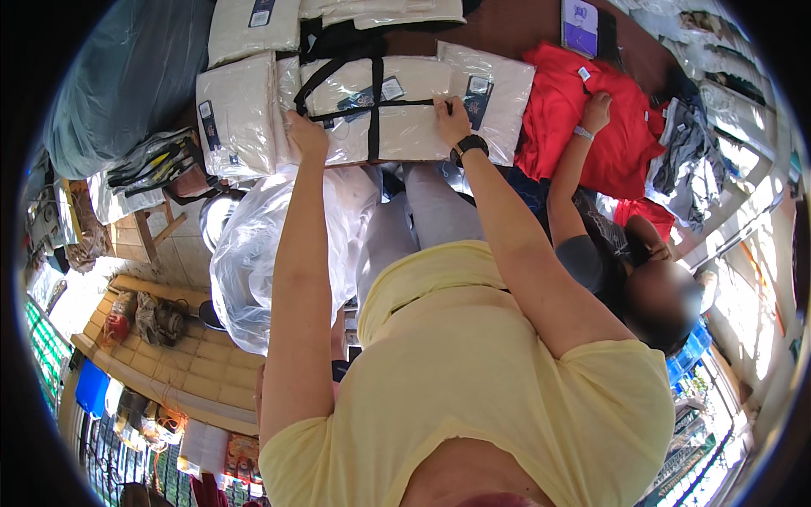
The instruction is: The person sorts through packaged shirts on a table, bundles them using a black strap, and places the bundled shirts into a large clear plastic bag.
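Reaching straight ahead over the near edge of a brown table (507, 24), to a plastic-wrapped cream packet (395, 133) lying flat between both hands. Long axis running left to right, square across the line of the body, with one short end toward each hand. Over the packet, a black strap (376, 106) laid as a cross: one length running left to right, the other near to far, with a loop at the far left corner. Crossing point near the packet's middle, roughly halfway between the hands.

At the left end, the left hand (305, 137), closed on the strap beside the loop. At the right end, the right hand (453, 122), with fingers curled on the strap's right end and a black watch (470, 149) at the wrist. Hard to tell the exact finger contact on either side. Slightly nearer the body on the left, slightly farther on the right; neither clearly closer to the crossing.

Just beside the right hand, a second cream packet (512, 93); impossible to tell its overlap with the first. Left of the left hand, a thick cream bundle (245, 110). Farther right, red cloth (553, 93) under a co-worker's forearm (568, 173), well apart from the strap. Near left, below the table, a clear plastic bag (253, 262) beside the left forearm.
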The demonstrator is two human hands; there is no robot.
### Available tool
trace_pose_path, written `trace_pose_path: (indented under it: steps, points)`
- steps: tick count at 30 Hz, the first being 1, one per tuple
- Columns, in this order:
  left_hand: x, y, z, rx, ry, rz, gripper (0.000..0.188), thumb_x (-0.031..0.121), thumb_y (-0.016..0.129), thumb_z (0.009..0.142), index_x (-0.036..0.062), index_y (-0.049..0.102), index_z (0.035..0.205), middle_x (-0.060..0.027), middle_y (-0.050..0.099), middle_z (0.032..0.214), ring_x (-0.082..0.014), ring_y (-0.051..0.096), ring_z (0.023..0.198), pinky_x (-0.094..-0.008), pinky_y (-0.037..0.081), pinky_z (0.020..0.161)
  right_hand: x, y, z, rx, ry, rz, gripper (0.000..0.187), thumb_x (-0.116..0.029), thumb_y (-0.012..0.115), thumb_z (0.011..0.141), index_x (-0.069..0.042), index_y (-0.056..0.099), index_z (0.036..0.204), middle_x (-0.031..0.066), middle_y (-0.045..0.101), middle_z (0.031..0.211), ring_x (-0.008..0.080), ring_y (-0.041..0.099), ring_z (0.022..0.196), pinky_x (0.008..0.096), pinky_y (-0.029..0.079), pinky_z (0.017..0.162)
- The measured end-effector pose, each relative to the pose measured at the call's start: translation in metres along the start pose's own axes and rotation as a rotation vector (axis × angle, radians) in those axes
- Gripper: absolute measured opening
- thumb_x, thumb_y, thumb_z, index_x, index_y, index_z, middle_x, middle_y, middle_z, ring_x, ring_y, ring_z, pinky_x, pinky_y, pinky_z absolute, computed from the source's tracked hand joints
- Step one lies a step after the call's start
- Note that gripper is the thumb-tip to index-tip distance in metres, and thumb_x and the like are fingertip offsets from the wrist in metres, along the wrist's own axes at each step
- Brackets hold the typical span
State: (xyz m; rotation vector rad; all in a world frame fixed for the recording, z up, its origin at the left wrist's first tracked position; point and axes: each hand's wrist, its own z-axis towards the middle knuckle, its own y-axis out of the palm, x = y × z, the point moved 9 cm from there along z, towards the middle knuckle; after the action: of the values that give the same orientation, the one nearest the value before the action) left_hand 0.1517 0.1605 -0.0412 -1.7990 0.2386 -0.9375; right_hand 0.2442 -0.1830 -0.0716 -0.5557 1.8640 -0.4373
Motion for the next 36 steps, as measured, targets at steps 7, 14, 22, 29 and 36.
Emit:
trace_pose_path:
  steps: [7, 14, 22, 29, 36]
  points:
    - [-0.007, 0.002, 0.015, -0.057, -0.014, 0.005, 0.018, 0.008, 0.048, 0.087, -0.0031, 0.041, 0.099, -0.0335, 0.059, 0.087, -0.0481, 0.058, 0.085, -0.0539, 0.043, 0.075, 0.017, 0.001, -0.018, 0.103, 0.166, 0.382, 0.038, -0.039, 0.066, 0.086, -0.003, 0.057, 0.079, -0.0004, 0.055, 0.073, 0.009, 0.045, 0.068, 0.0269, 0.042, 0.064]
    - [0.0, -0.001, 0.008, -0.087, 0.004, -0.018, 0.02, 0.01, 0.045, 0.089, -0.0039, 0.04, 0.102, -0.0349, 0.058, 0.091, -0.0513, 0.056, 0.087, -0.0546, 0.041, 0.076, 0.015, 0.003, -0.016, 0.145, 0.17, 0.271, 0.035, -0.037, 0.052, 0.094, -0.002, 0.05, 0.099, 0.0161, 0.059, 0.09, 0.025, 0.055, 0.085, 0.0334, 0.043, 0.08]
    - [-0.019, 0.004, 0.019, -0.113, -0.061, -0.182, 0.041, 0.01, 0.043, 0.089, -0.0089, 0.042, 0.125, -0.0339, 0.052, 0.116, -0.0475, 0.05, 0.109, -0.0467, 0.04, 0.091, 0.023, 0.017, 0.005, 0.211, 0.11, 0.319, 0.031, -0.032, 0.046, 0.096, -0.001, 0.048, 0.098, 0.0243, 0.058, 0.086, 0.0391, 0.057, 0.082, 0.0414, 0.044, 0.074]
    - [-0.061, 0.027, 0.0, -0.343, -0.457, -1.01, 0.036, 0.017, 0.042, 0.097, -0.0059, 0.047, 0.125, -0.0168, 0.056, 0.118, -0.0225, 0.055, 0.104, -0.0309, 0.044, 0.09, 0.016, 0.016, 0.002, 0.044, 0.208, 0.274, 0.036, -0.037, 0.043, 0.097, -0.002, 0.05, 0.104, 0.0218, 0.062, 0.093, 0.0343, 0.059, 0.09, 0.0374, 0.043, 0.079]
    - [-0.046, 0.009, -0.024, -0.426, -0.429, -1.204, 0.028, 0.015, 0.044, 0.096, -0.0037, 0.052, 0.114, -0.0061, 0.059, 0.095, -0.0139, 0.054, 0.086, -0.0278, 0.045, 0.075, 0.028, 0.012, 0.002, -0.019, 0.289, 0.571, 0.027, -0.031, 0.046, 0.097, -0.005, 0.053, 0.101, 0.0058, 0.057, 0.088, 0.0158, 0.048, 0.085, 0.0298, 0.04, 0.083]
